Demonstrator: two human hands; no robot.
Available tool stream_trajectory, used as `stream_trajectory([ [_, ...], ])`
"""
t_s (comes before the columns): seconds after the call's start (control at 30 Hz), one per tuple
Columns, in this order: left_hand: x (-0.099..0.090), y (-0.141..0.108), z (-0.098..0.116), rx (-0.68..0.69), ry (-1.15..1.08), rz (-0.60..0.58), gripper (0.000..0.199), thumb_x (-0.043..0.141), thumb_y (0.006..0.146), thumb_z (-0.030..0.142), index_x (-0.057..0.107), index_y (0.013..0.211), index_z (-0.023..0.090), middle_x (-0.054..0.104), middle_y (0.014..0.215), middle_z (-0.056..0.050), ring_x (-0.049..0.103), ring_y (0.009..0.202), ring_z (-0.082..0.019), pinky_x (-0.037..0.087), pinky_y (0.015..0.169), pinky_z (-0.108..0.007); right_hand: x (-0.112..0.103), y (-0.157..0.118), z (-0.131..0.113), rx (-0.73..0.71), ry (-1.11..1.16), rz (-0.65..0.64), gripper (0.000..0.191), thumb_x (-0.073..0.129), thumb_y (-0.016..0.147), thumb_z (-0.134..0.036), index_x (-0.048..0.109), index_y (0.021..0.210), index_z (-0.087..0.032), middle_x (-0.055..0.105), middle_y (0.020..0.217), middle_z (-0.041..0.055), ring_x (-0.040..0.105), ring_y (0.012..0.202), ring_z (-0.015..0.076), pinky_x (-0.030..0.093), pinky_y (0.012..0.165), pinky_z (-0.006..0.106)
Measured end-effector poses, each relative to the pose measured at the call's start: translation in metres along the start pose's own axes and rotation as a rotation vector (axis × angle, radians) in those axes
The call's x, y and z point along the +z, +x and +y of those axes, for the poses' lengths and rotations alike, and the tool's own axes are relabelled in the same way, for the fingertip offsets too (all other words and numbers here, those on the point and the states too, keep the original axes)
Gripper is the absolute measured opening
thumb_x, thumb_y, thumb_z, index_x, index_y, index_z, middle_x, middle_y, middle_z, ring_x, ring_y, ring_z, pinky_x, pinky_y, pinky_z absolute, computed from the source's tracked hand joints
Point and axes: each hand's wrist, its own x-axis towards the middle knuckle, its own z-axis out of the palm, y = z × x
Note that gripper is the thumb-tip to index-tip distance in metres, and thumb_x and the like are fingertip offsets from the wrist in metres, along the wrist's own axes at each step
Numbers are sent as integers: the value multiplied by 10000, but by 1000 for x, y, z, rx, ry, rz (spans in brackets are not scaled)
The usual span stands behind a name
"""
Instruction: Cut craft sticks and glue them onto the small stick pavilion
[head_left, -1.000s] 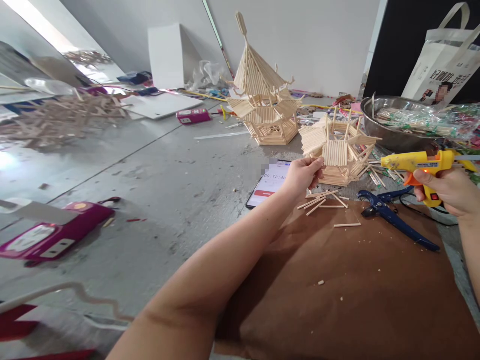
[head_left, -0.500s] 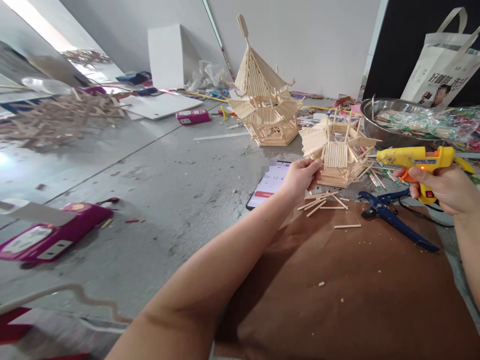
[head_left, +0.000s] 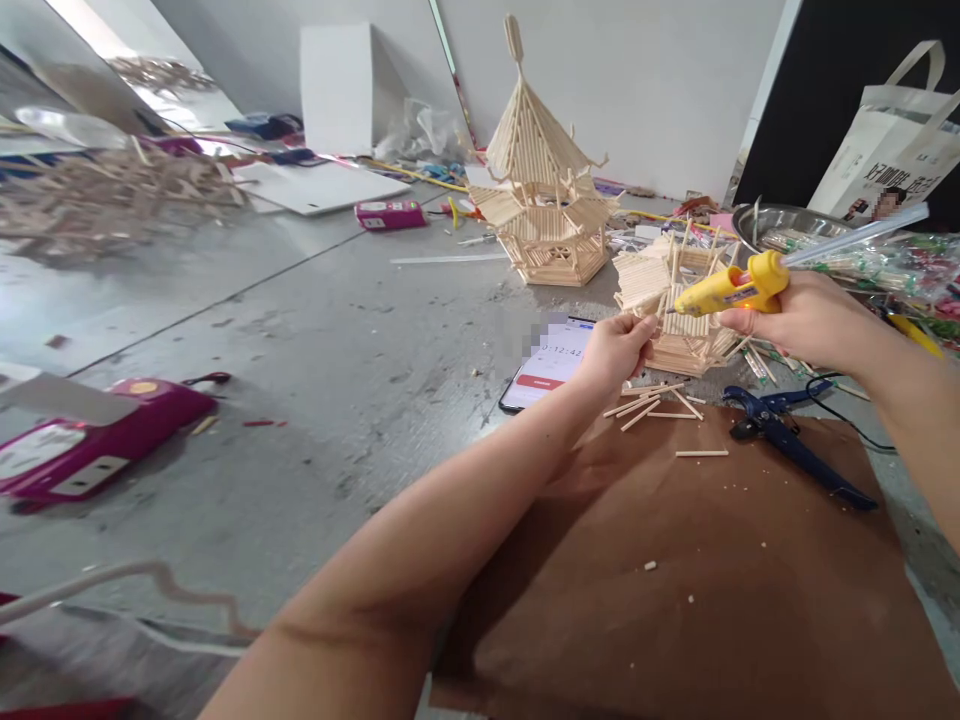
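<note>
My right hand (head_left: 802, 315) is wrapped round a yellow hot glue gun (head_left: 724, 288), a clear glue stick (head_left: 862, 235) jutting from its back. The gun's nozzle points left, at the front of a small, roofless pavilion model (head_left: 643, 278) built of thin wooden sticks. My left hand (head_left: 619, 350) is closed in a pinch at the model's front left side, close to the nozzle; what lies between its fingertips is hidden. Loose wooden sticks (head_left: 645, 402) lie just below the model. Behind it stands a taller pavilion model (head_left: 551, 215) with a pointed roof.
A phone (head_left: 544, 365) showing a timer lies left of my left hand. Blue cutters (head_left: 799, 445) rest on a brown sheet (head_left: 675, 620). At the back right are a metal bowl (head_left: 780, 215) and a white bag (head_left: 870, 150). Purple devices (head_left: 112, 440) sit on the left.
My right hand has brought the glue gun leftward from beside the small model to its front, near my left fingertips. My left hand stays pinched at the model. The view has shifted slightly.
</note>
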Motion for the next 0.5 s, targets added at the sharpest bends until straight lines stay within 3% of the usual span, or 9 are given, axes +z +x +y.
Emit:
stream_trajectory([
  [0.13,1,0,1,1,0,8,263,465,834,189,460,578,132,415,354,83,278,227,-4,154,286,-157,0,7,-6,-32,-47,-17,390,550,668,-563,650,863,-241,592,714,20,567,747,201,433,690,354],
  [0.33,1,0,2,1,-10,13,260,473,830,187,466,576,135,414,354,84,284,227,-2,160,291,-155,2,10,-1,-32,-18,8,340,608,629,-533,650,783,-234,573,650,14,563,666,191,429,603,338],
  [0.5,1,2,1,-21,-2,20,262,498,819,203,464,568,136,414,341,83,275,221,-1,152,291,-154,3,12,2,-66,-35,7,349,597,635,-535,654,802,-232,576,651,13,565,685,197,436,623,347],
])
